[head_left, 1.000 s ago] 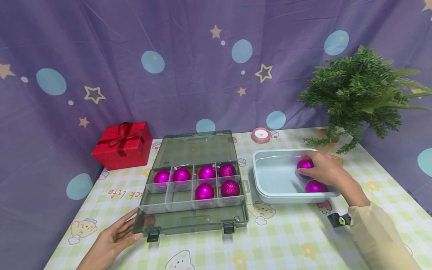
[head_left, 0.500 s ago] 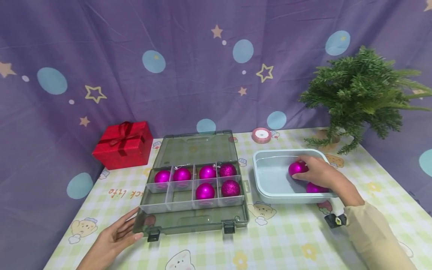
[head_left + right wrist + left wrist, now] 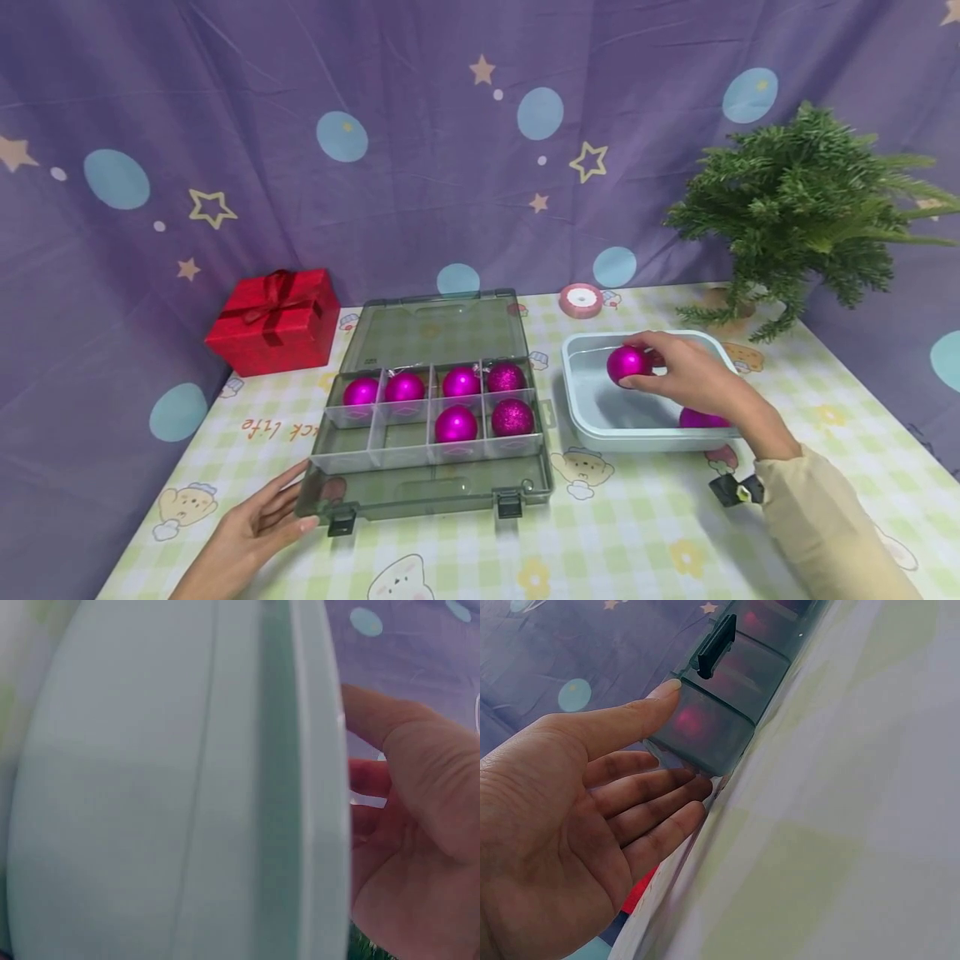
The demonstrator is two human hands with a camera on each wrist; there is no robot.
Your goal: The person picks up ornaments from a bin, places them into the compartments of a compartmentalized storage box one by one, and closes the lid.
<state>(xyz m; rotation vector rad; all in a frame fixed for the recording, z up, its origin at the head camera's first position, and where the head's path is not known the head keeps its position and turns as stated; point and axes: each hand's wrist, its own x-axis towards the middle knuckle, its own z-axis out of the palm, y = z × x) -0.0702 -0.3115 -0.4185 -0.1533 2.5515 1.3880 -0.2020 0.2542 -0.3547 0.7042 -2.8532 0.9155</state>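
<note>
In the head view my right hand (image 3: 697,379) holds a shiny magenta Christmas bauble (image 3: 627,367) between thumb and fingers, over the inside of a pale blue tub (image 3: 652,442). Another bauble (image 3: 702,418) lies in the tub's near right corner, partly behind its wall. The tub's side hides my fingertips in the right wrist view. My left hand (image 3: 243,533), fingers fairly straight, touches the near left corner of a grey see-through divided case (image 3: 435,492), its thumb at the case edge (image 3: 699,735). Baubles (image 3: 456,426) occupy the back row and two front compartments on the right.
The case lid (image 3: 438,329) lies folded back. Behind stand a red gift box (image 3: 273,325) at left, a pink ribbon spool (image 3: 581,301) in the middle, and a small artificial fir tree (image 3: 795,208) at right. A checked cloth (image 3: 600,542) covers the table.
My right hand has moved left across the tub, carrying the bauble with it from near the right side. The left hand and the case have stayed put.
</note>
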